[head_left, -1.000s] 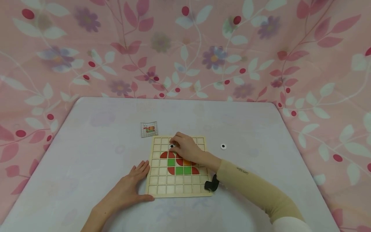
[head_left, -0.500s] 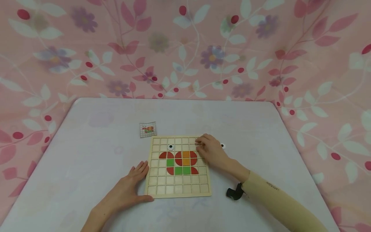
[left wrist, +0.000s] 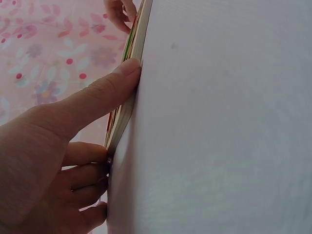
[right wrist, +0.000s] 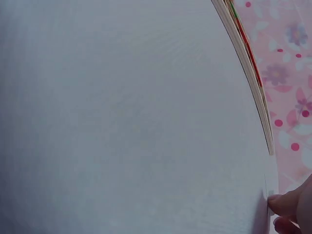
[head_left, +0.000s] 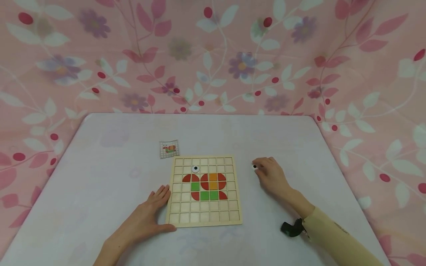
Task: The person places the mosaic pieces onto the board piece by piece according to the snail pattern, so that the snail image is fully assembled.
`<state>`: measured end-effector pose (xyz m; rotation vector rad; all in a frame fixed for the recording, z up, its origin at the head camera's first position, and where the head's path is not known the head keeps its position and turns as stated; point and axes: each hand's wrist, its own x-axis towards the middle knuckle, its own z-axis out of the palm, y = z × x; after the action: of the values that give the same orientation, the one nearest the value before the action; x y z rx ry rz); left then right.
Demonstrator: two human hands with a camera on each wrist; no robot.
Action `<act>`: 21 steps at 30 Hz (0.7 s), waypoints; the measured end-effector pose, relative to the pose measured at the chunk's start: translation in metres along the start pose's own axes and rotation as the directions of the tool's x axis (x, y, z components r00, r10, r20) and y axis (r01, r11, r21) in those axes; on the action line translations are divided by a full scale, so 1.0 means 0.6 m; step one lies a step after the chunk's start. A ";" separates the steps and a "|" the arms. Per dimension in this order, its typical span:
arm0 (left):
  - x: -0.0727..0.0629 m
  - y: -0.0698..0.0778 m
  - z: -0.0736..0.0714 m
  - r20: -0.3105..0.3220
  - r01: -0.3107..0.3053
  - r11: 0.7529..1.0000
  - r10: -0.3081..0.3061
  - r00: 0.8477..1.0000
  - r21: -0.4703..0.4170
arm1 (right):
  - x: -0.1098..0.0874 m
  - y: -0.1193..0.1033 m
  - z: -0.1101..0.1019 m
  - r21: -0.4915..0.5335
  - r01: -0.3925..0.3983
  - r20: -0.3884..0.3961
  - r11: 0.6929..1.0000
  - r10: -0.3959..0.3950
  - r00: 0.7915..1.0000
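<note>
My left hand (head_left: 146, 212), its fingers mostly straight, rests against the left edge and near corner of a wooden grid board (head_left: 204, 224). In the left wrist view its thumb (left wrist: 105, 92) touches the board's side. Red, green and orange tiles (head_left: 213, 186) fill several of the board's squares, and a round white eye piece (head_left: 195, 169) lies above the tiles at the left. To the right of the board, my right hand (head_left: 273, 177) pinches a second white eye piece (head_left: 254, 167) at the table surface. The right wrist view shows its thumb (right wrist: 287, 202) against that piece.
A small pattern card (head_left: 169, 149) with a similar tile figure lies beyond the board's far left corner. Near my right forearm is a black device (head_left: 292, 228), seemingly worn at the wrist. A pale cloth covers the table (head_left: 283, 136), with a flowered pink curtain (head_left: 213, 55) behind.
My right hand has left the first eye piece on the board, moved right off the board and taken hold of the second one. The left hand has stayed at the board's edge.
</note>
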<state>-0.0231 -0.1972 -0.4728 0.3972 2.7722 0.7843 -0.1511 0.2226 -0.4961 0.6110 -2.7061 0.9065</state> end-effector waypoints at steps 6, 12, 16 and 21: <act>0.002 -0.002 0.003 0.003 0.002 1.000 -0.002 1.000 0.005 | -0.006 0.011 0.002 0.018 0.047 -0.041 0.999 -0.046 0.998; 0.002 -0.003 0.004 0.008 0.010 1.000 -0.010 1.000 0.002 | -0.005 0.009 0.005 0.015 0.055 -0.061 0.998 -0.054 0.997; 0.002 -0.003 0.004 0.002 -0.002 1.000 0.002 1.000 0.006 | 0.002 -0.001 0.007 0.035 0.052 -0.056 0.998 -0.050 0.997; 0.002 -0.003 0.003 0.001 -0.009 1.000 0.009 1.000 0.007 | 0.020 -0.028 0.015 0.075 0.037 -0.039 0.997 -0.034 0.999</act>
<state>-0.0238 -0.1976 -0.4756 0.4114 2.7751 0.7773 -0.1546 0.2011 -0.4903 0.6484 -2.6299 1.0051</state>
